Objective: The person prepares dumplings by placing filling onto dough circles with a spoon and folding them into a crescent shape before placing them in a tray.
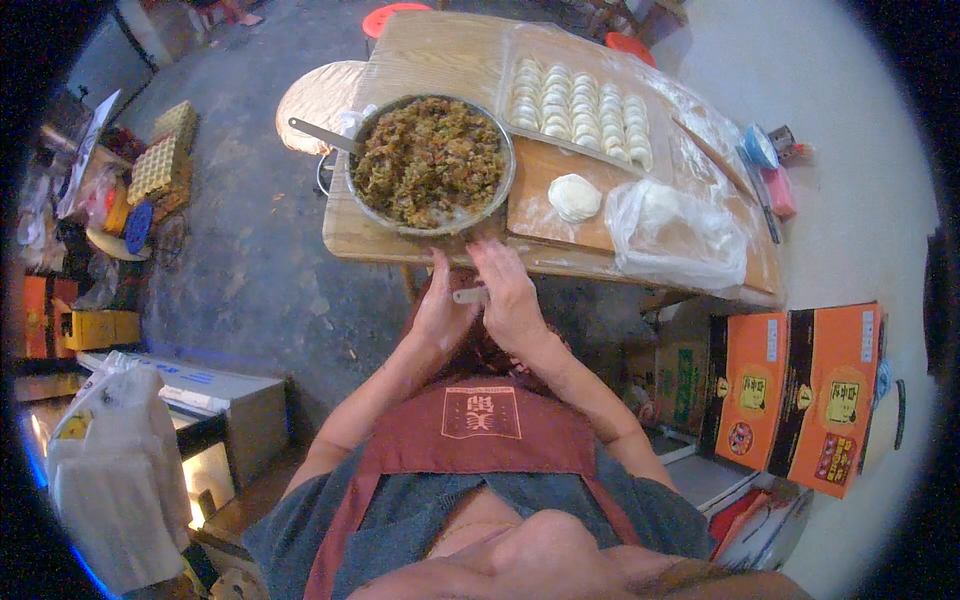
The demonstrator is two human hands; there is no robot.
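Note:
Just below the table's near edge, my left hand [441,307] and my right hand [511,294] are close together, palms facing. A flat grey utensil handle [470,295] with a hole sticks out from my right hand toward the left; its other end is hidden. Whether my left hand holds anything is hidden. Above them sits a metal bowl [429,231] of chopped filling [431,161], with a metal utensil handle [322,135] over its left rim. To its right, a round piece of dough [574,198] lies on a wooden board [540,223], below a clear tray [570,148] of dumplings [581,109] in rows.
A clear plastic bag [679,240] with pale contents lies at the right on the wooden table [442,45]. A rolling pin [712,156] and a blue bowl [760,146] are farther right. Orange boxes [829,397] stand lower right; a white plastic bag [116,465] is lower left.

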